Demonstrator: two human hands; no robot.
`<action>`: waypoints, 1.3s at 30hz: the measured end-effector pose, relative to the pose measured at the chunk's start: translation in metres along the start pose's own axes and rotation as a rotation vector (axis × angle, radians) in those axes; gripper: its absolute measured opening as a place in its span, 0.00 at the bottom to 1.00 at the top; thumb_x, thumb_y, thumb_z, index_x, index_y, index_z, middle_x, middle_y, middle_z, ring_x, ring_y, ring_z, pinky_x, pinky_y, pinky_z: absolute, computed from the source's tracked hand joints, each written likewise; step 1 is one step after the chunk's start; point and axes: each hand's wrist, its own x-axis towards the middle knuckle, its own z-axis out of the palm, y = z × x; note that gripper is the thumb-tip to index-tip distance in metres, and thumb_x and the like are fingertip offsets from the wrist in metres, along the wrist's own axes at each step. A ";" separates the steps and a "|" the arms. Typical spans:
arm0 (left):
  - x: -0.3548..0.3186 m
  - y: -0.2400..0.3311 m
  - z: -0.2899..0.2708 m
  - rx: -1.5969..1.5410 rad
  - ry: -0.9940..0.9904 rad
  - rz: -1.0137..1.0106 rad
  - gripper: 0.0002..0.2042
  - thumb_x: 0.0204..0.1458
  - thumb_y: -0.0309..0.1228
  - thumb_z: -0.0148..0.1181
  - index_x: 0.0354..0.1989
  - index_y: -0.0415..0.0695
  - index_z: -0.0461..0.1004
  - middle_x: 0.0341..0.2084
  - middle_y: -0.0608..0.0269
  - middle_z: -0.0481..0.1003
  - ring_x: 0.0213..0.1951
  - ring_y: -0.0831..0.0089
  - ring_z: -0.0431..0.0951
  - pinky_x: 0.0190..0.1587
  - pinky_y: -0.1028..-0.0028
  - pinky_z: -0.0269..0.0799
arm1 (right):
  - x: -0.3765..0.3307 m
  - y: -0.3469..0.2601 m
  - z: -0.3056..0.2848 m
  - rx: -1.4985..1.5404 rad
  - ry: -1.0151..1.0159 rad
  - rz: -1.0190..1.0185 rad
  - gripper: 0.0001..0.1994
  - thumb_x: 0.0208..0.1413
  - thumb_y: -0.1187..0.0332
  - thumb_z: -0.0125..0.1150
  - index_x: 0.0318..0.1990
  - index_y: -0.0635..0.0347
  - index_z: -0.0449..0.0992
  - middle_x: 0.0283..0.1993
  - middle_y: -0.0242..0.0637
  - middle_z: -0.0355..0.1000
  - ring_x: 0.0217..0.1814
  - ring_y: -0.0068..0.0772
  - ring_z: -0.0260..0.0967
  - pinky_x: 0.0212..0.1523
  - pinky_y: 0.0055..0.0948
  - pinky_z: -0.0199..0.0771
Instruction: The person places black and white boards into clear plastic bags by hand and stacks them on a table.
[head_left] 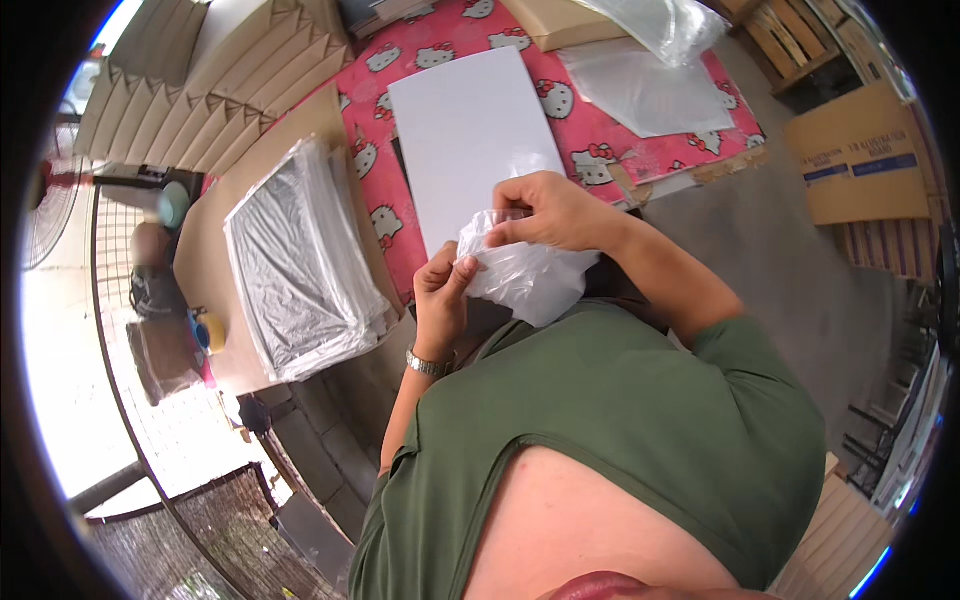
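1. Two pinch grips on one plastic bag [535, 285]: left hand [442, 288] at its side, right hand [550, 212] up top.
2. It's between white sheet [470, 120] and green shirt [640, 400]; probably light, soft, slippery (tears easily, I'd bet), so grip the rim.
3. Surface [398, 270] edge's close; looks roomier rightward, over the floor [720, 235].

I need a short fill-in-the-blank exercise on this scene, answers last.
1. The translucent wrap in the left hand and right hand is made of ____.
2. A metal wristband circles the ____ wrist.
3. The white board lies on a patterned cover that is mainly ____.
4. The shirt is dark ____.
Missing words: plastic; left; pink; green.
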 end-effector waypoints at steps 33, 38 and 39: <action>-0.020 0.030 -0.016 0.119 -0.218 -0.455 0.30 0.47 0.45 0.56 0.53 0.36 0.62 0.43 0.56 0.72 0.45 0.64 0.72 0.48 0.62 0.69 | 0.008 0.015 -0.037 0.994 -0.179 0.108 0.08 0.54 0.66 0.56 0.32 0.62 0.72 0.28 0.30 0.71 0.24 0.15 0.63 0.27 0.17 0.64; -0.011 0.050 -0.049 -0.578 0.007 0.110 0.29 0.49 0.46 0.49 0.55 0.38 0.60 0.49 0.51 0.67 0.49 0.59 0.69 0.51 0.58 0.67 | -0.005 0.016 -0.053 0.341 -0.770 0.290 0.10 0.49 0.71 0.61 0.38 0.66 0.74 0.30 0.28 0.70 0.36 0.16 0.65 0.38 0.19 0.64; -0.012 0.050 -0.060 -0.607 0.080 0.150 0.29 0.48 0.50 0.48 0.53 0.40 0.63 0.46 0.50 0.69 0.48 0.56 0.70 0.50 0.54 0.68 | -0.004 0.018 -0.054 0.267 -0.769 0.191 0.10 0.49 0.72 0.60 0.39 0.65 0.74 0.32 0.29 0.71 0.37 0.16 0.65 0.40 0.19 0.64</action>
